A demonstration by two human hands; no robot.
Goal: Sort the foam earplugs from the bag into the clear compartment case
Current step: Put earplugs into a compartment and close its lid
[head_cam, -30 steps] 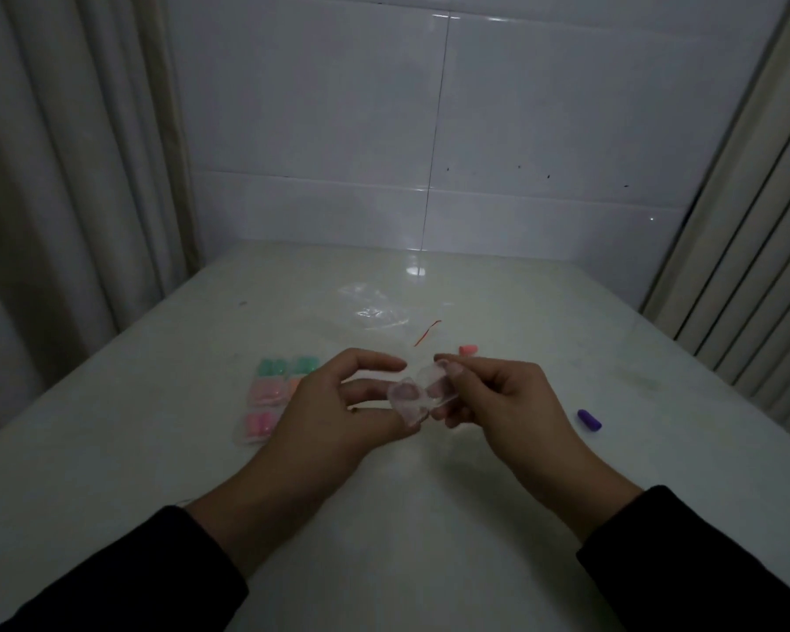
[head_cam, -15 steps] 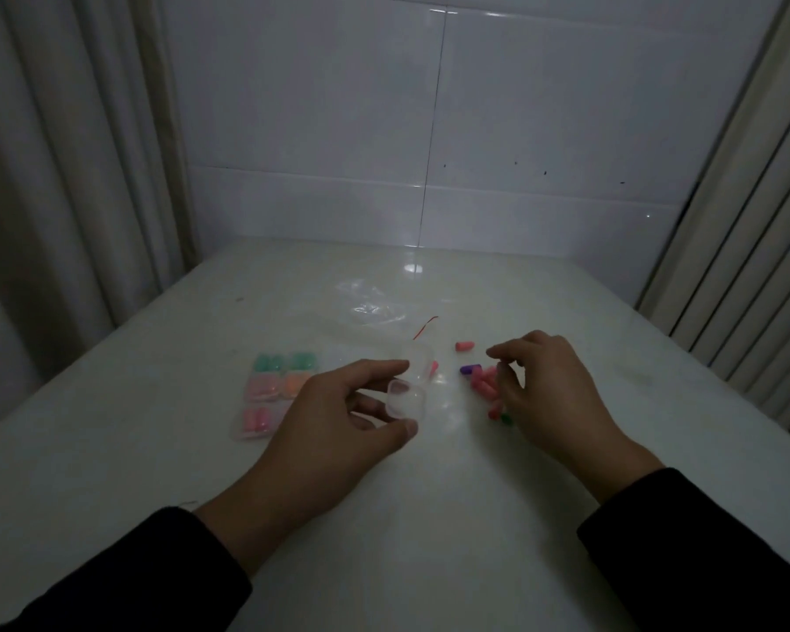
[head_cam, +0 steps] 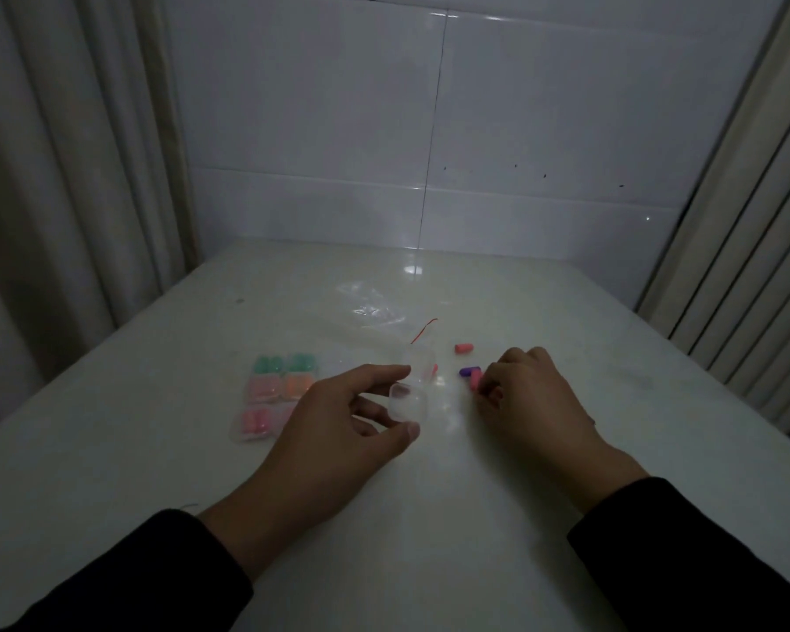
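Beside table edge, perhaps bag

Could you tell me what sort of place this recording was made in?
Probably a dim room in a home, not a workshop: a white tiled wall, pale curtains at the left, and a plain white table pushed against the tiles.

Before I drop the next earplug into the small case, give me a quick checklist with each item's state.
1. Small clear case open, lid up: ok.
2. Left hand steadying it between thumb and fingers: ok.
3. Right hand actually pinching the pink earplug: cannot tell, fingers hide the contact.
4. Space left in the case: cannot tell, too dim.
5. Spare loose earplugs within reach, purple earplug and orange earplug: ok.
6. Filled cases clear of the hands: ok.
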